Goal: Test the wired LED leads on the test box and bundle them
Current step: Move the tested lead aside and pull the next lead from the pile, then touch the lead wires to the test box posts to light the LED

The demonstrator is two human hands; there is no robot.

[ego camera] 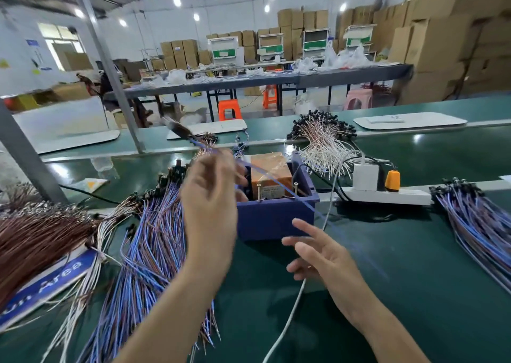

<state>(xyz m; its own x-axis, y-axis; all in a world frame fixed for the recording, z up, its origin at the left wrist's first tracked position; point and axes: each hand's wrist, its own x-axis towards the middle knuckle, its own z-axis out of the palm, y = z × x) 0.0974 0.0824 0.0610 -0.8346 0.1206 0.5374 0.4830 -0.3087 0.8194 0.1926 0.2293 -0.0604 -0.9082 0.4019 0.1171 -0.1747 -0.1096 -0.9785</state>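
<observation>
**Desk:** Shows what, nearest the lens?

**Photographer:** Shows a left hand (210, 197), raised, back to the camera, fingers curled and pinching a blue lead (272, 179) streaked with motion blur. Shows a right hand (318, 255) lower and nearer, fingers spread, gripping nothing.

**Desk:** And the lead, placed how?

**Photographer:** Slants from a dark LED head (178, 129) above and beyond the left hand, over the blue test box (276, 219) just beyond both hands, then down past the right fingertips. Cannot tell whether touching them. Stripped ends lost in the blur.

**Desk:** Step in hand, by best reading?

**Photographer:** Probably bringing one lead to the box. Worth catching the loose tail with the right hand first, close to its ends, and steadying before going in. Then set one end on each of the two metal posts (259, 190) at the box's near rim, just beside the left hand, toward the right one. Avoid bridging both posts with one end. Watch the LED head, not the wires, for light.

**Desk:** Anything to snag on?

**Photographer:** Plenty. Pile of blue-and-brown leads (154, 246) under the left wrist and away from the right hand; white cable (293, 307) beneath the right palm; power strip (392, 195) beyond the right hand. Lift clear, then lay tested pieces heads together for bundling.
</observation>
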